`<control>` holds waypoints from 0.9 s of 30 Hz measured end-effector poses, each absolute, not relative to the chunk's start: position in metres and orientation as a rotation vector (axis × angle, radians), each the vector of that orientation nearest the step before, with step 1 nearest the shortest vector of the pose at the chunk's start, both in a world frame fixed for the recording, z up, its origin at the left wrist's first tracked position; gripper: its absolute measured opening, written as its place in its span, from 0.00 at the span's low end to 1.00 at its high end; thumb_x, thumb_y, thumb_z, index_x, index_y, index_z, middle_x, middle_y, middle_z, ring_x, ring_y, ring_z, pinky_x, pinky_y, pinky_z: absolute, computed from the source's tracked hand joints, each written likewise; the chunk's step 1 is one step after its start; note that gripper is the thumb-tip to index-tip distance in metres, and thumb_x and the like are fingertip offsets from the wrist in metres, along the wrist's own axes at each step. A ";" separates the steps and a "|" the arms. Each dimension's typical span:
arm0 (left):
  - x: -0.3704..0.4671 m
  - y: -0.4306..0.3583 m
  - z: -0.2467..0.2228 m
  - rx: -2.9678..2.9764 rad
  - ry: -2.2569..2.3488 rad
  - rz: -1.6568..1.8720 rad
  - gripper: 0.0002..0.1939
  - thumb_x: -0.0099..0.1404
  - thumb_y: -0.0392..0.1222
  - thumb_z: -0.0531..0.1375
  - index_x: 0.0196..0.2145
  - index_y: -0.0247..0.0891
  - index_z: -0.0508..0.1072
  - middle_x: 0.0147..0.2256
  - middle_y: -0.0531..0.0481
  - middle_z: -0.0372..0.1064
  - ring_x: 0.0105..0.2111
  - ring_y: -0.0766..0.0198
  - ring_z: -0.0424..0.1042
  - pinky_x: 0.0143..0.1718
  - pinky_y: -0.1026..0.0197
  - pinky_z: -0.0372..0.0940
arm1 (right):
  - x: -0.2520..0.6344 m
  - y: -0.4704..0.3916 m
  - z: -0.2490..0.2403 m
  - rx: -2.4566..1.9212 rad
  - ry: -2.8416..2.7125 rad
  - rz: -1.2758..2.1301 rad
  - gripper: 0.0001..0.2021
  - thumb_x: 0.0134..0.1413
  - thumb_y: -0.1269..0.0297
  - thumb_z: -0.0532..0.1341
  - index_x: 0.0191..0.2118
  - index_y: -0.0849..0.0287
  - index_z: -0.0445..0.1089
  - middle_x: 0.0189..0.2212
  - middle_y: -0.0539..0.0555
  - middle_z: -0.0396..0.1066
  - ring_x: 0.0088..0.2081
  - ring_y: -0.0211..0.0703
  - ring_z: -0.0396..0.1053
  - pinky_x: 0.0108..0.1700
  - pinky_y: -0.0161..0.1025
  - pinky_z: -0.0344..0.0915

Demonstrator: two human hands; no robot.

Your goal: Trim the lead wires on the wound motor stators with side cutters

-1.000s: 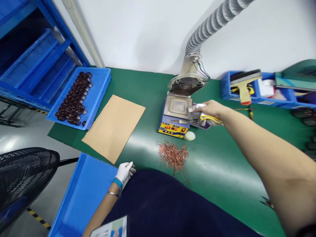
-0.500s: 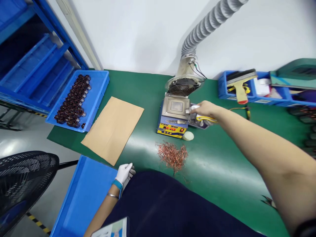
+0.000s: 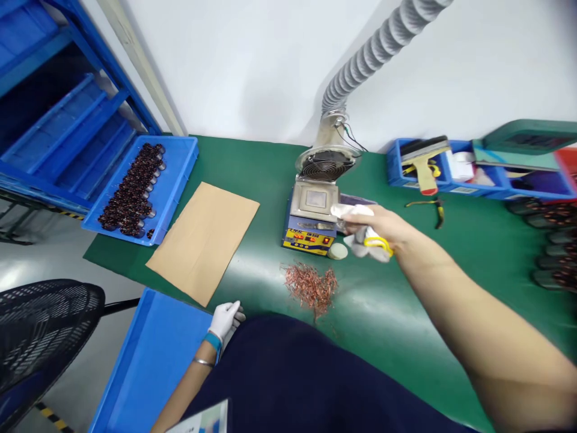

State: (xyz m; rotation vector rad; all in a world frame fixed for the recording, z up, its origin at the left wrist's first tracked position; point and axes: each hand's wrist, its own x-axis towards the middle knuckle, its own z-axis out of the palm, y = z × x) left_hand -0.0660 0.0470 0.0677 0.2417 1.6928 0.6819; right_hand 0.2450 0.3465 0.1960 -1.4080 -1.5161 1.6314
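My right hand is closed around a crumpled white cloth, with a whitish glove with a yellow cuff bunched below it. It is just right of the small blue-and-yellow solder pot, whose square metal top faces up. A small round pale container stands by the pot's front corner. In front lies a heap of copper wire scraps. My left hand, in a white glove, rests at the table's front edge with its fingers curled; what they hold, if anything, is hidden.
Brown cardboard lies left of the pot. Beyond it, a blue tray holds dark coils. An exhaust fan with a duct rises behind the pot. Blue bins, pliers and more coils are at right. A black fan stands lower left.
My right hand has drawn back from the pot's metal top toward the right and front, bringing the cloth and glove along. The left hand has stayed nearly still; the view has shifted slightly.
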 end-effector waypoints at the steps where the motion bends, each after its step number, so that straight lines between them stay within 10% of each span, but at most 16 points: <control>1: -0.066 0.048 0.068 0.256 1.700 0.675 0.31 0.53 0.68 0.69 0.29 0.33 0.72 0.17 0.55 0.64 0.15 0.74 0.56 0.19 0.69 0.48 | 0.244 0.332 0.198 -1.332 -1.492 1.713 0.28 0.35 0.40 0.76 0.24 0.59 0.66 0.15 0.45 0.58 0.20 0.33 0.56 0.31 0.42 0.67; 8: -0.059 0.061 0.085 0.441 1.702 0.657 0.26 0.56 0.63 0.69 0.30 0.34 0.73 0.20 0.53 0.68 0.17 0.72 0.60 0.20 0.67 0.53 | 0.232 0.261 0.205 -1.106 -1.438 1.986 0.30 0.35 0.33 0.73 0.22 0.56 0.63 0.13 0.41 0.47 0.18 0.31 0.47 0.35 0.45 0.68; 16: -0.004 0.110 0.175 0.785 1.347 0.847 0.40 0.43 0.43 0.78 0.54 0.36 0.73 0.47 0.42 0.77 0.37 0.62 0.76 0.41 0.60 0.71 | 0.207 0.201 0.203 -1.114 -1.615 2.061 0.27 0.47 0.37 0.70 0.28 0.61 0.70 0.21 0.52 0.68 0.22 0.36 0.62 0.23 0.33 0.58; 21: 0.023 0.123 0.203 1.032 1.333 1.067 0.14 0.56 0.46 0.71 0.32 0.36 0.73 0.31 0.49 0.75 0.31 0.66 0.72 0.36 0.61 0.69 | 0.199 0.176 0.204 -1.092 -1.741 1.923 0.29 0.47 0.33 0.67 0.26 0.57 0.67 0.20 0.49 0.63 0.21 0.36 0.60 0.22 0.34 0.58; 27: 0.021 0.119 0.198 0.783 1.400 1.281 0.25 0.60 0.64 0.63 0.28 0.38 0.69 0.20 0.56 0.64 0.18 0.71 0.63 0.20 0.65 0.60 | 0.202 0.163 0.213 -1.079 -1.713 1.970 0.32 0.49 0.29 0.63 0.21 0.57 0.63 0.17 0.50 0.59 0.19 0.34 0.55 0.19 0.34 0.52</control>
